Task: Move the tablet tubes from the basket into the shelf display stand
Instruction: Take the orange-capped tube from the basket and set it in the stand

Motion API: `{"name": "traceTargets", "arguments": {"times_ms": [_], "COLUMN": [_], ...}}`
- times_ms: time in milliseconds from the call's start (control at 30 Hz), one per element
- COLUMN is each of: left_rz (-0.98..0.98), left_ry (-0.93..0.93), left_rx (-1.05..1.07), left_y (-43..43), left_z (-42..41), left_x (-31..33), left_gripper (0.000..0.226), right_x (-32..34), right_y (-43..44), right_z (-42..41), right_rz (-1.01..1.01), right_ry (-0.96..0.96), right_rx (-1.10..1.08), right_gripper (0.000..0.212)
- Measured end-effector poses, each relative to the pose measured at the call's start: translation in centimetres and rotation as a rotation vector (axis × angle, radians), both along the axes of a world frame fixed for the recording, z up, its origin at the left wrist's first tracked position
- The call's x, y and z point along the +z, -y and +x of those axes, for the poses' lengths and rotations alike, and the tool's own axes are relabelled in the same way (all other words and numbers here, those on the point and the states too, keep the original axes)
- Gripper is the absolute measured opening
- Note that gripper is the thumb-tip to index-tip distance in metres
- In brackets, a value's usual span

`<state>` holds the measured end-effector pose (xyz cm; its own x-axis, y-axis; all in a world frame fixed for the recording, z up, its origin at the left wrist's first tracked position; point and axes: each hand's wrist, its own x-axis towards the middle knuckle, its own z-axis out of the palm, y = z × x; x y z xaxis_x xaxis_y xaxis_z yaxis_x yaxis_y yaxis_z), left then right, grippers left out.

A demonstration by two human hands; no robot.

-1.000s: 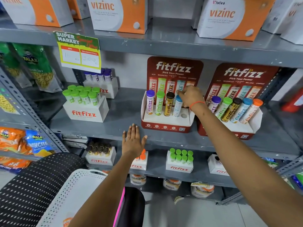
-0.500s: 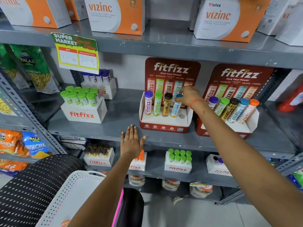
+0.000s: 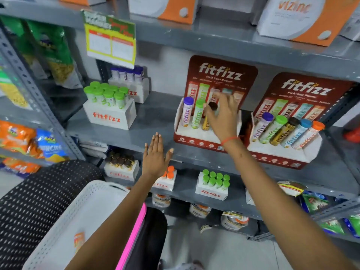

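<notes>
The left red fitfizz display stand [image 3: 194, 141] on the middle shelf holds a purple-capped tube [image 3: 187, 112], a green-capped tube [image 3: 197, 114] and a gold tube with a brown cap [image 3: 212, 106]. My right hand [image 3: 224, 117] hovers in front of this stand with fingers spread, the thumb beside the brown cap, hiding the slots behind it. My left hand [image 3: 155, 158] lies flat and open against the shelf's front edge. The white perforated basket [image 3: 87, 199] sits at the bottom left with one orange tube [image 3: 78, 240] lying in it.
A second red stand [image 3: 282, 160] to the right holds several tubes. White fitfizz boxes with green caps [image 3: 109, 115] and purple caps [image 3: 128, 75] stand at left; more boxes fill the lower shelf. Snack bags [image 3: 48, 145] hang at left. A black perforated chair [image 3: 29, 207] stands beside the basket.
My right hand has left the blue-capped tube's top and moved left and down with fingers spread, now covering that tube. The left hand stays on the shelf edge. The view has shifted.
</notes>
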<state>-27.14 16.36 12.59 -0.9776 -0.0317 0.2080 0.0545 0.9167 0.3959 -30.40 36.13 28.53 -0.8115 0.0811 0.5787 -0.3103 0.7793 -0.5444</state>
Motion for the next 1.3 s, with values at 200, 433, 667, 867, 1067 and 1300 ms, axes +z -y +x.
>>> {"name": "traceTargets", "arguments": {"times_ms": [200, 433, 667, 867, 1067, 1300], "left_rz": [0.17, 0.147, 0.207, 0.176, 0.105, 0.058], "left_ry": [-0.308, -0.014, 0.436, 0.645, 0.677, 0.754], "left_rx": [0.23, 0.741, 0.995, 0.951, 0.946, 0.954], "left_y": [1.3, 10.5, 14.8, 15.3, 15.1, 16.0], "left_z": [6.2, 21.7, 32.9, 36.2, 37.3, 37.3], "left_x": [-0.8, -9.5, -15.7, -18.0, -18.5, -18.2], "left_gripper": [0.064, 0.062, 0.057, 0.061, 0.064, 0.073], "right_x": [-7.7, -20.8, -28.4, -34.6, -34.3, -34.7], "right_y": [8.0, 20.8, 29.2, 28.8, 30.2, 30.7], "right_z": [4.6, 12.7, 23.4, 28.9, 28.8, 28.7], "right_rz": [-0.086, 0.237, 0.82, 1.105, 1.027, 1.027], "right_ry": [-0.022, 0.559, 1.168, 0.999, 0.869, 0.846], "right_rx": [0.315, 0.743, 1.156, 1.257, 1.234, 1.185], "right_gripper": [0.031, 0.042, 0.038, 0.049, 0.029, 0.047]}}
